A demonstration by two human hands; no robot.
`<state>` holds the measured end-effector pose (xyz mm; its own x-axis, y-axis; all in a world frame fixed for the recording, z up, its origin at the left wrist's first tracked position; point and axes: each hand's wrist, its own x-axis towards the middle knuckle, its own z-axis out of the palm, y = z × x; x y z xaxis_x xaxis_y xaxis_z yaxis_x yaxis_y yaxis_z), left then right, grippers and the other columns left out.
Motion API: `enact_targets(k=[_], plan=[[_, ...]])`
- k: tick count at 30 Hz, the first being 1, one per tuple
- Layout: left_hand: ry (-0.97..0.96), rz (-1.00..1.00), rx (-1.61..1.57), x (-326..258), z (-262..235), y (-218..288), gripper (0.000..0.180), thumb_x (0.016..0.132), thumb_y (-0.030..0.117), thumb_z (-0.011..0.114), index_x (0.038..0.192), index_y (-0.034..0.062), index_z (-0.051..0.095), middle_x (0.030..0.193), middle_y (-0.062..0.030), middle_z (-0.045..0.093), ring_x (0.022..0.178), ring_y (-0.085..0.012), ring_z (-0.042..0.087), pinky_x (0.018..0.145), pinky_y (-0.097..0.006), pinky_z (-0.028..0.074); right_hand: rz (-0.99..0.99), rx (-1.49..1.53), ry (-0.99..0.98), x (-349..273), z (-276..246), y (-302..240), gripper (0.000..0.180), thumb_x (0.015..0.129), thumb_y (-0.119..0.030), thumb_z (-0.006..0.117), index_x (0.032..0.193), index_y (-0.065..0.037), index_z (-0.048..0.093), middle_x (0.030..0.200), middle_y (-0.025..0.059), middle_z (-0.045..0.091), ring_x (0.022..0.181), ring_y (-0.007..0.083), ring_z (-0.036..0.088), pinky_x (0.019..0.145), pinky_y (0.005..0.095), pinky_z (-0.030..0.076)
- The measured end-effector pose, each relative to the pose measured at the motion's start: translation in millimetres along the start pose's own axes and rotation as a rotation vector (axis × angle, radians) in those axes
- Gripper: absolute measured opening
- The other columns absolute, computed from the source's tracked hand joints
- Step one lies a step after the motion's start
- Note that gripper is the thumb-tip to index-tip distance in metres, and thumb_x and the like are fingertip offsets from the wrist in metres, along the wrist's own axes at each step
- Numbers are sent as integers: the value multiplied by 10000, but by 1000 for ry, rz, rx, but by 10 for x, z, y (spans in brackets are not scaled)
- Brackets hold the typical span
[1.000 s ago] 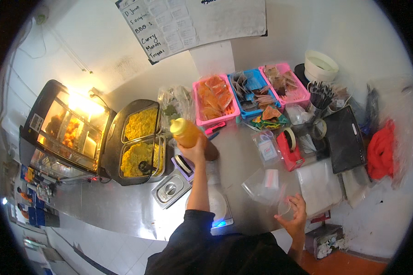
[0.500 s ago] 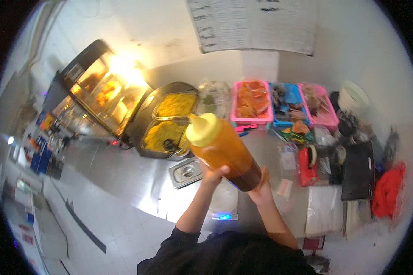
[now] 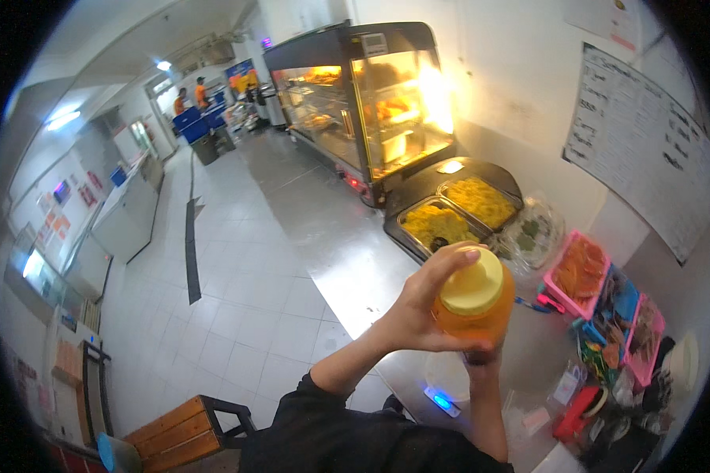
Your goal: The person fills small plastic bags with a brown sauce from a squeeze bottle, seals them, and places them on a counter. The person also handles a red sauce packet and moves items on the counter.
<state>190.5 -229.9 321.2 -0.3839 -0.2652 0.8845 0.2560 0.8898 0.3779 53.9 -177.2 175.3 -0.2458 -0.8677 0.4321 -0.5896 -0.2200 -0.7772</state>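
Observation:
A squeeze bottle (image 3: 481, 322) with orange-brown sauce in it is held up over the steel counter, its yellow cap (image 3: 473, 285) turned toward me. My left hand (image 3: 422, 309) wraps around it from the left, with the thumb up by the cap. Below it is my right hand (image 3: 484, 366), closed around the bottle's lower part; most of those fingers are hidden behind the bottle. Under my forearms lies a small scale with a lit blue display (image 3: 442, 400). Just beyond the bottle, two metal pans of yellow food (image 3: 477, 201) sit in a black holder (image 3: 493, 169).
A lit glass food warmer (image 3: 363, 102) stands farther back on the counter (image 3: 292, 185). To the right are pink baskets (image 3: 580, 272) of packets, a blue basket and a red tape dispenser (image 3: 580, 414). A wooden bench (image 3: 173, 432) stands at lower left. Two people in orange are far off.
My view has swung left, bringing the aisle and bench into sight. The bottle has tipped so its cap faces me, and my left hand has moved up to the cap end.

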Motion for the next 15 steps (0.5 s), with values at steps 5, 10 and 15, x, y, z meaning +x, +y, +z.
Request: enact_targets(k=[5,10,15], plan=[[621,-409,-799,-103,-533,-835,622,669,288,630,1169,61,339,1084,-115,452,961,-250,475,839,-345,386,499,1681,-7,308,-144,-750,563,821,-498,288,1171,-63,362,1179,94,405,1078,233,391,917,384,307],[915,-515,-1121,-945,-775,-1595,447,772,394,430,1068,59,452,1020,-125,504,946,-260,482,814,-382,405,503,1312,-105,716,399,-1160,513,834,-465,308,1215,-126,252,1215,89,307,1117,203,305,917,388,259],[953,-569,-866,-759,-814,-1417,459,760,335,482,1144,121,347,1045,-114,472,958,-238,472,831,-367,392,413,1445,-5,634,408,-852,514,830,-474,306,1177,-96,314,1193,102,346,1097,197,340,908,365,288]])
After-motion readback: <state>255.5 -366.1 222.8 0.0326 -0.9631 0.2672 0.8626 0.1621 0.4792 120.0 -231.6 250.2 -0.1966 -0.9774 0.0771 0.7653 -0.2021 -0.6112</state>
